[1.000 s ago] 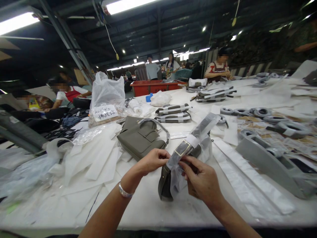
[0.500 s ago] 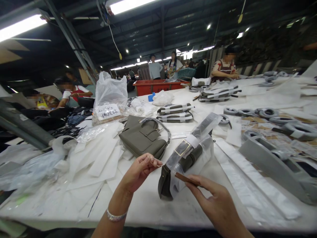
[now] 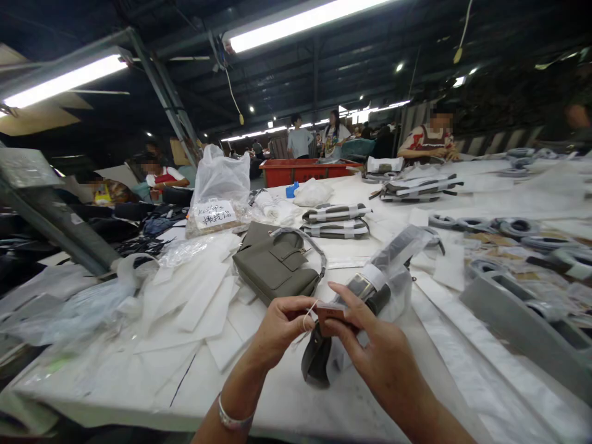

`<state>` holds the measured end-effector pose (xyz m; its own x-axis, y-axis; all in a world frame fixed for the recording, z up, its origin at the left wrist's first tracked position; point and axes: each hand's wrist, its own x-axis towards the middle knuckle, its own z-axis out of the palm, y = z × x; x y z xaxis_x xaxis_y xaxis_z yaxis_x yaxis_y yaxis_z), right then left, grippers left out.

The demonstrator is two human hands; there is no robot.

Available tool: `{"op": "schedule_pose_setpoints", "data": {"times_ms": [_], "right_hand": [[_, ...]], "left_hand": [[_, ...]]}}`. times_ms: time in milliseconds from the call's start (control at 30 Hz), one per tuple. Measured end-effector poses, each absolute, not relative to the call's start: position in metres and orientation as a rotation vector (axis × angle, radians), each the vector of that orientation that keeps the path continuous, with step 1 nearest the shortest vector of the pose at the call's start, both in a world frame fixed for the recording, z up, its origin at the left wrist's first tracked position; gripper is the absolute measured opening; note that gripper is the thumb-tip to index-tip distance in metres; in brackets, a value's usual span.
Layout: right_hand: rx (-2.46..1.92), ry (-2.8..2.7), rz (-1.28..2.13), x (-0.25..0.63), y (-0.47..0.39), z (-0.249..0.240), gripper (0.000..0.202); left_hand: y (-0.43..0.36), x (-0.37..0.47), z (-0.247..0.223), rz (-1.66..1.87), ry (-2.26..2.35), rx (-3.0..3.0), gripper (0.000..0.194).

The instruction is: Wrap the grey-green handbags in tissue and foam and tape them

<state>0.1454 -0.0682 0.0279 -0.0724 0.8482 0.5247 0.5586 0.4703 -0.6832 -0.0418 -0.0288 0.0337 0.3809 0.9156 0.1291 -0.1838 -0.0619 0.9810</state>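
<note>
My right hand (image 3: 377, 342) pinches a small brown tag (image 3: 331, 317) between thumb and fingers. Close beside it, my left hand (image 3: 284, 324) is closed on a thin pale string (image 3: 309, 316) that loops near the tag's left edge. Beneath both hands lies a dark olive strap (image 3: 316, 361) with a gold-edged buckle, partly wrapped in clear plastic (image 3: 401, 250); my hands hide part of it. Just beyond, an olive handbag (image 3: 277, 259) rests on the table with its wrapped handle arched up.
White foam sheets (image 3: 180, 308) spread over the table's left side. A plastic bag with a handwritten label (image 3: 213, 213) stands behind them. Wrapped strap bundles (image 3: 337, 221) lie mid-table, a grey tape dispenser (image 3: 531, 314) at right. Co-workers sit farther back, beyond a red bin (image 3: 305, 171).
My hands have come together. The tag has turned from edge-on to face me and moved left toward the string. The whole view has shifted slightly.
</note>
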Motion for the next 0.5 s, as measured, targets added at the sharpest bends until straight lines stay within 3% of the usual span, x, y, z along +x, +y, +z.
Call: {"op": "schedule_pose_setpoints", "data": {"times_ms": [167,267,400,500], "right_hand": [[-1.242,-1.957,0.083,0.143,-0.068,0.043,0.066],[-1.227,-1.972,0.18,0.143,-0.067,0.047,0.069],[-1.008,-1.782,0.658,0.144,-0.071,0.045,0.07],[-0.91,-1.564,0.95,0.144,-0.076,0.038,0.063]], "left_hand": [[-0.039,-0.033,0.045,1.081,0.797,1.376,0.028],[-0.047,-0.028,0.056,1.188,0.933,1.755,0.009],[-0.063,-0.028,0.058,1.375,1.015,2.248,0.023],[-0.076,-0.034,0.04,1.511,1.244,2.076,0.029]]}}
